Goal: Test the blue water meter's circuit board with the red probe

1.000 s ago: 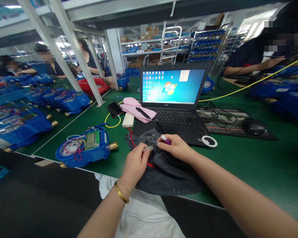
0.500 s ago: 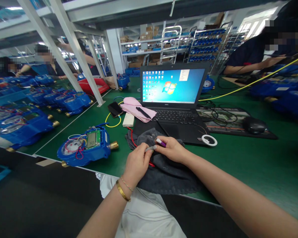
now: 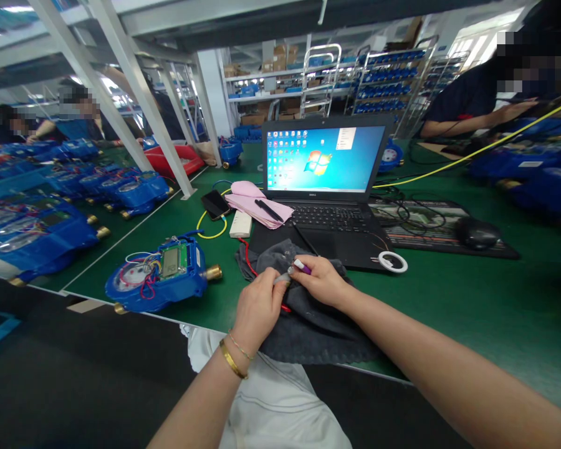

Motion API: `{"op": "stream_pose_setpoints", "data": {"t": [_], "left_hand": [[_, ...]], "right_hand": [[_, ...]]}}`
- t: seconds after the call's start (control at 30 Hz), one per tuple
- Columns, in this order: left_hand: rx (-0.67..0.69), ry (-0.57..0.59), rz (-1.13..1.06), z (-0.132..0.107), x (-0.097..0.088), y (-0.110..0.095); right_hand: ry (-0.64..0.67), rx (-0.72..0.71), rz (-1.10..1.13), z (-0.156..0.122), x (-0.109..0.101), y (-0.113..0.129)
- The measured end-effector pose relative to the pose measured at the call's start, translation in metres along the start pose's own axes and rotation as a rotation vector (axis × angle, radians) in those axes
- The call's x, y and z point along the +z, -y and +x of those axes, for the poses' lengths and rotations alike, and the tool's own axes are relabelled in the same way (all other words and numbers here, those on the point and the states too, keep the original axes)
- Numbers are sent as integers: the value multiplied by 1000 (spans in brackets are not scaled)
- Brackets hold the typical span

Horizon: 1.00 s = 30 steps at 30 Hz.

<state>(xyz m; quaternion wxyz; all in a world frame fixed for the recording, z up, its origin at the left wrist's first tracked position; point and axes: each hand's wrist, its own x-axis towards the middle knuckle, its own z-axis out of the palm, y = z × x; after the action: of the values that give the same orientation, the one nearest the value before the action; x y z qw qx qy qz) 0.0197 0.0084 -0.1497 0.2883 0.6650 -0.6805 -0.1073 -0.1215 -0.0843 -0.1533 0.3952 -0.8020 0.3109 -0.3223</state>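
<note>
My left hand (image 3: 257, 307) pinches a small grey part (image 3: 282, 277) over a dark grey cloth (image 3: 308, 318) at the table's front edge. My right hand (image 3: 321, 279) is closed round a purple and white pen-like tool (image 3: 302, 266), whose tip meets the grey part. A red wire (image 3: 249, 262) runs under the cloth. An opened blue water meter (image 3: 161, 277) with loose wires and a green display lies to the left of my hands.
An open laptop (image 3: 327, 187) stands behind the cloth, with a white tape ring (image 3: 393, 262), a mouse (image 3: 477, 233) on a mat, a phone (image 3: 215, 204) and pink cloth (image 3: 257, 206) around it. Several blue meters (image 3: 42, 231) line the left bench. Other people work at the left and right.
My two hands have drawn closer together, bringing the tool tip onto the grey part. The view has shifted slightly.
</note>
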Motion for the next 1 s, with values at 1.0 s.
{"op": "stream_pose_setpoints", "data": {"t": [1.0], "left_hand": [[-91, -205, -278, -7, -3, 0]], "right_hand": [[-134, -34, -441, -4, -6, 5]]}}
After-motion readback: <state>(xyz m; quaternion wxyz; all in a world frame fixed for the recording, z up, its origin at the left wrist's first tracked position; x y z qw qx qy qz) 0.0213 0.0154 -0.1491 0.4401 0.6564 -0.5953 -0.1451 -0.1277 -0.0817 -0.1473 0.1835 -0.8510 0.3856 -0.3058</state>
